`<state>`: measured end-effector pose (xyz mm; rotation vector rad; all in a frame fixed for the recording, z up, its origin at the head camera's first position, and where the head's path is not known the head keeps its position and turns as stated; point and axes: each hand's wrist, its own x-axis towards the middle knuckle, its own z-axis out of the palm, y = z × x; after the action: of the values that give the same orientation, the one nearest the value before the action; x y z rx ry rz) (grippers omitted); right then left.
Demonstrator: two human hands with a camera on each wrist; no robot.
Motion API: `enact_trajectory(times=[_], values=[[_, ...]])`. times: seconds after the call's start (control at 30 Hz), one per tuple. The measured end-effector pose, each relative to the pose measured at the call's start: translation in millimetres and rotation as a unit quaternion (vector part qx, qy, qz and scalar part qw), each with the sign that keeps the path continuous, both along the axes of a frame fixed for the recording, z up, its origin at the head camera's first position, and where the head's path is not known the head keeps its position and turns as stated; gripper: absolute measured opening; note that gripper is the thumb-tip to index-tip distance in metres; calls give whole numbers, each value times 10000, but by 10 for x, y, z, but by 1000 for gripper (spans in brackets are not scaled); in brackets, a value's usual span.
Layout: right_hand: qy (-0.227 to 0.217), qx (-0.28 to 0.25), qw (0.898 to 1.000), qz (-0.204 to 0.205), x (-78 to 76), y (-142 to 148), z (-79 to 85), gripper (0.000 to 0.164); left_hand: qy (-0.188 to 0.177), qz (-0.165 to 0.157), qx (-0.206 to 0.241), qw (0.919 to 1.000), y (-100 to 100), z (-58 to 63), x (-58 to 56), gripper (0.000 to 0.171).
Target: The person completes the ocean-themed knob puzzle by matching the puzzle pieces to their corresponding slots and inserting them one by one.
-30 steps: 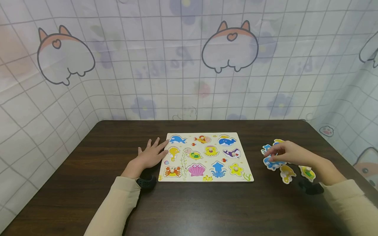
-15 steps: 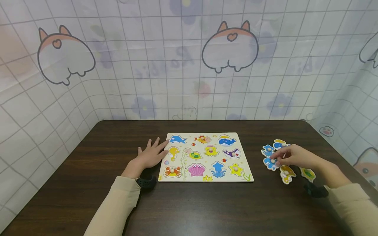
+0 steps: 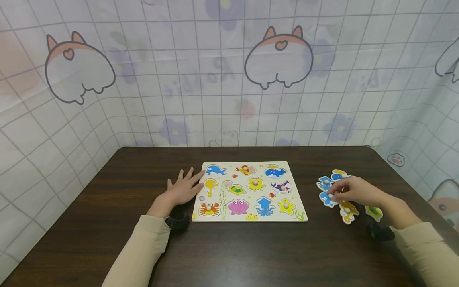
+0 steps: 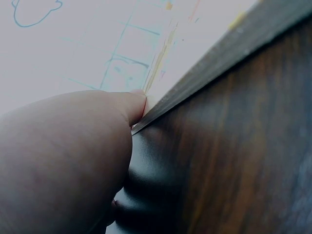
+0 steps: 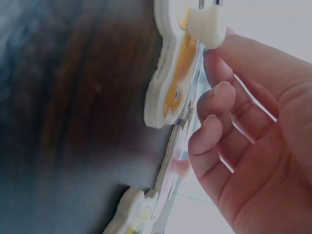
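Observation:
A pale wooden peg-puzzle board (image 3: 296, 199) with sea-animal pictures lies flat on the dark table. My left hand (image 3: 182, 189) rests at its left edge with spread fingers, fingertips touching the board; in the left wrist view the thumb (image 4: 136, 105) lies against that edge. To the right, my right hand (image 3: 360, 192) pinches the knob of a blue dolphin puzzle piece (image 3: 325, 199), which lies on the table. In the right wrist view, an orange piece (image 5: 183, 68) with a white knob partly covers the thumb and index fingertips, so the pinch itself is hidden there.
Around the right hand lie a blue squid piece (image 3: 324, 183), a blue whale piece (image 3: 338, 175), a yellow-orange piece (image 3: 348, 213) and a green turtle piece (image 3: 374, 213). Some board pictures bear knobs, others none. A patterned cloth (image 3: 222, 79) hangs behind the table (image 3: 251, 255).
My right hand has lowered and shifted slightly right, its fingers closing at the dolphin piece's knob. That piece has shifted a little. The left hand has stayed still on the board.

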<state>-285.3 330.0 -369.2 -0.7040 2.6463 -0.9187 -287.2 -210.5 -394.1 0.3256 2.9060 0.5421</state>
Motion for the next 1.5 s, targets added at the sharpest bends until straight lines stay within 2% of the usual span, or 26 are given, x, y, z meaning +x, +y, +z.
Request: enact_trajectory(times=[0.13, 0.3, 0.47, 0.7, 1.03, 1.5], values=[[189, 68, 9998, 19, 3, -1, -4, 15, 12, -8, -2, 10000, -1, -6, -2, 61], [442, 147, 9988, -160, 8, -68, 62, 19, -5, -8, 16, 10000, 6, 2, 2, 61], [838, 306, 9955, -332, -3, -186, 141, 21, -8, -7, 16, 10000, 5, 14, 11, 61], [1299, 281, 9905, -343, -72, -455, 231, 19, -11, -17, 32, 10000, 0, 9, 11, 61], [1446, 201, 9881, -477, -198, -905, 348, 21, -17, 12, 24, 10000, -3, 4, 2, 61], [1493, 294, 9880, -251, -418, -1560, 411, 22, -47, 46, -8, 10000, -2, -1, -3, 65]])
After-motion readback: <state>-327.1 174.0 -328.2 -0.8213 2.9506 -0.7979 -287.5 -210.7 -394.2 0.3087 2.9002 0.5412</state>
